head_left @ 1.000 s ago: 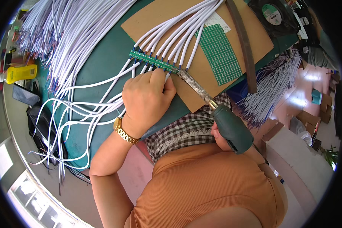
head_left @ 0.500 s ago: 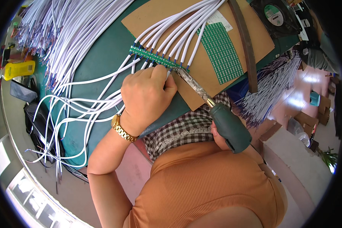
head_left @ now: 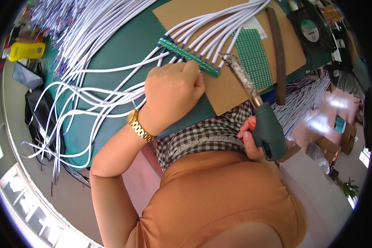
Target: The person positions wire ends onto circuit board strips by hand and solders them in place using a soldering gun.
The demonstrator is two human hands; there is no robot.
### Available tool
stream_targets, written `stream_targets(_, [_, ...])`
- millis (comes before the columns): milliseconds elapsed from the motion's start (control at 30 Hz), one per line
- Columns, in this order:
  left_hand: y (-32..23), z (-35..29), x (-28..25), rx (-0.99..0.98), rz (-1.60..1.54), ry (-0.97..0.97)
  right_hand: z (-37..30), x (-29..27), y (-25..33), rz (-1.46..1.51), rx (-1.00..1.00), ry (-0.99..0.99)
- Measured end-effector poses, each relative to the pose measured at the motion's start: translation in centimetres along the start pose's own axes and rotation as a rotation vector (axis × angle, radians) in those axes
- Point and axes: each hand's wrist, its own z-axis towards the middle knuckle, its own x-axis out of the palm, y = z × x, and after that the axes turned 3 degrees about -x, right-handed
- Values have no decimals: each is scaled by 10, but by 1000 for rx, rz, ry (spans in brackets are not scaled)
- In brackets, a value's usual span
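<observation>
My left hand (head_left: pixel 173 89), with a gold watch at the wrist, is closed at the near edge of a narrow green circuit board strip (head_left: pixel 189 57). It pinches a white cable by the strip's right part; the fingertips are mostly hidden. White cables (head_left: pixel 202 25) with blue wire ends join the strip's far edge, and others (head_left: pixel 124 89) run off its near edge to the left. My right hand (head_left: pixel 250 142) grips the dark green handle of a soldering iron (head_left: pixel 270 130). The iron's crusted metal barrel points up and left, its tip above the cardboard, apart from the strip.
Brown cardboard (head_left: pixel 225 97) lies beneath the strip on a green table (head_left: pixel 111 49). A larger green board panel (head_left: pixel 254 58), a dark bar (head_left: pixel 278 62) and a black fan (head_left: pixel 310 29) are at right. Bundled cables (head_left: pixel 91 29) and a yellow bottle (head_left: pixel 27 51) are at left.
The soldering iron's tip has lifted off the strip's right end and moved up and right. My left hand stays closed by the strip, while the whole view has shifted slightly.
</observation>
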Motion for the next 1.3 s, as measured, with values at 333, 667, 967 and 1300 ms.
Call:
stream_targets(333, [3, -9, 3, 29, -86, -72, -8, 30, -6, 410, 78, -427])
stream_targets(667, [1, -24, -1, 54, -29, -19, 4, 45, -14, 468, 16, -556])
stream_targets(967, [2, -33, -3, 135, 100, -35, 10, 47, -19, 480, -74, -652])
stream_targets(1300, [-1, -16, -49, -19, -62, 120, 6, 17, -9, 510, 0, -458])
